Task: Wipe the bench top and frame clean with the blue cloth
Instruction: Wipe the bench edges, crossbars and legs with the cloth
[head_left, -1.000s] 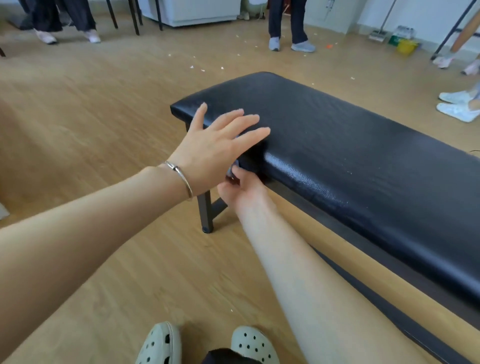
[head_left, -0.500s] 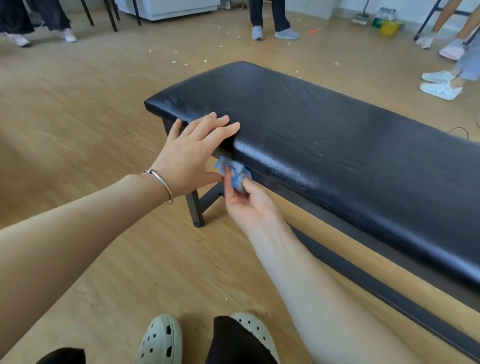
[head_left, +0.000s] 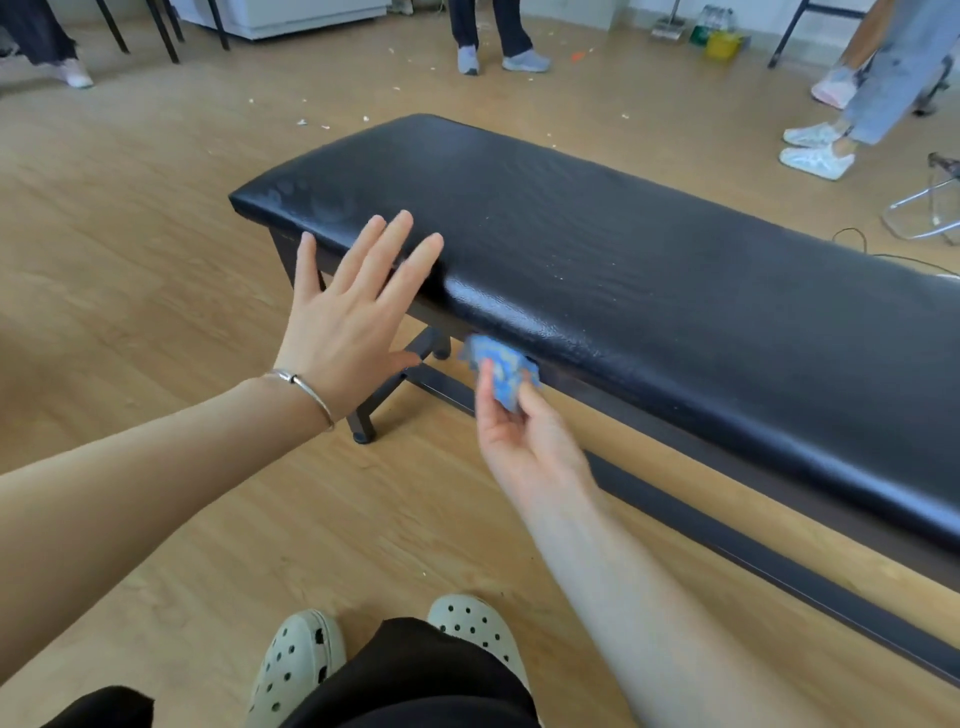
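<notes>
A long bench with a black padded top (head_left: 597, 244) runs from the centre to the right edge, on a dark metal frame (head_left: 727, 551). My right hand (head_left: 524, 441) pinches a crumpled blue cloth (head_left: 501, 371) against the frame rail just under the near edge of the padding. My left hand (head_left: 353, 312) is spread flat, fingers apart, with the fingertips over the near left corner of the top; whether they touch it I cannot tell. A silver bangle sits on that wrist.
Wooden floor all around with small white scraps beyond the bench. People's legs and shoes stand at the back centre (head_left: 498, 52), back left and far right (head_left: 821, 150). A clear plastic chair (head_left: 930, 208) is at the right. My own pale clogs (head_left: 296, 670) are below.
My right hand has slid the blue cloth to the right along the frame rail, out from under my left hand. My left hand has spread its fingers wider.
</notes>
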